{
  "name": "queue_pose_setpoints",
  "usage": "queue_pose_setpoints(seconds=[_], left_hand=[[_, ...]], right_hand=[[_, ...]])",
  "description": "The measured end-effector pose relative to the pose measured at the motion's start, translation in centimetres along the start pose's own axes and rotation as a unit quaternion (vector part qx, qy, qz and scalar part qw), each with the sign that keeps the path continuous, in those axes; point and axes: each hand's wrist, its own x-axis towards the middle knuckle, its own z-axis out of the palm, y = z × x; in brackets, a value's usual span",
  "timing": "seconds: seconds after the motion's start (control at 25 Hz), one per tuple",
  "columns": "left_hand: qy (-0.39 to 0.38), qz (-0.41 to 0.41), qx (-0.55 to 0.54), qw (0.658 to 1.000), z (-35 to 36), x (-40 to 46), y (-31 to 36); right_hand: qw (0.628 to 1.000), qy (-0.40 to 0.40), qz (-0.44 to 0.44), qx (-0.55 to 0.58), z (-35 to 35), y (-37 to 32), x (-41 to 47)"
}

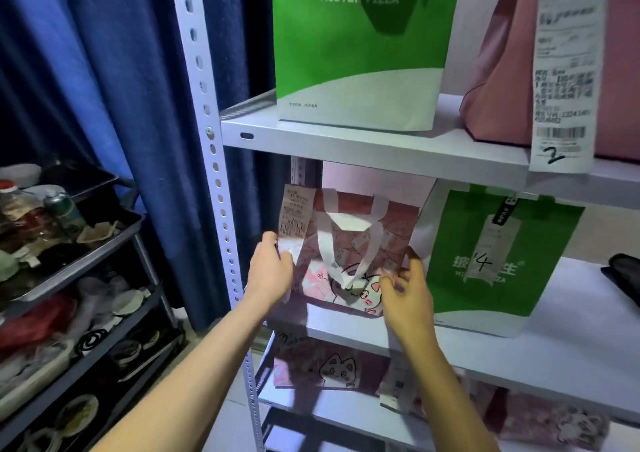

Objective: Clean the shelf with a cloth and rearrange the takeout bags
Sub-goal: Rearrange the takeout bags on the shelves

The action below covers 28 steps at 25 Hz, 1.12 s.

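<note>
- You have a white metal shelf unit [363,146] with a hole-punched upright.
- Upper middle of the frame: a green-and-white takeout bag [360,56] with white lettering.
- Upper right: a plain pink bag [498,70] bearing a white receipt [564,77] with black print.
- Centre: a pink cartoon-cat bag [346,261] with white handles.
- Right of centre: a second green bag [491,271].
- Left: you see dark blue curtains [104,87].

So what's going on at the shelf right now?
A person has both hands on the pink cat bag on the middle shelf: the left hand at its left side, the right hand at its right edge. A green pizza bag stands beside it. No cloth is in view.
</note>
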Motion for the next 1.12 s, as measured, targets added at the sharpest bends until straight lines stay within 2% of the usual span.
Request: queue_pose_setpoints(seconds=[0.2, 0.36, 0.72, 0.96, 1.12], left_hand=[[-0.012, 0.051, -0.029, 0.998, -3.5, -5.5, 0.4], [0.029, 0.08, -0.069, 0.994, -6.0, -9.1, 0.7], [0.049, 0.102, -0.172, 0.979, -9.3, -14.8, 1.5], [0.085, 0.113, -0.217, 0.966, -12.0, -15.1, 3.0], [0.128, 0.118, -0.235, 0.956, -14.1, -13.8, 4.6]], right_hand=[[1.0, 0.009, 0.0, 0.002, -1.7, -1.1, -4.6], [1.0, 0.022, -0.017, 0.014, -3.5, -3.2, -9.0], [0.994, 0.068, -0.041, 0.073, -8.1, -7.2, -16.0], [0.992, 0.07, -0.082, 0.057, -9.3, -11.3, -15.4], [0.984, 0.09, -0.151, 0.027, -10.2, -16.7, -11.8]])
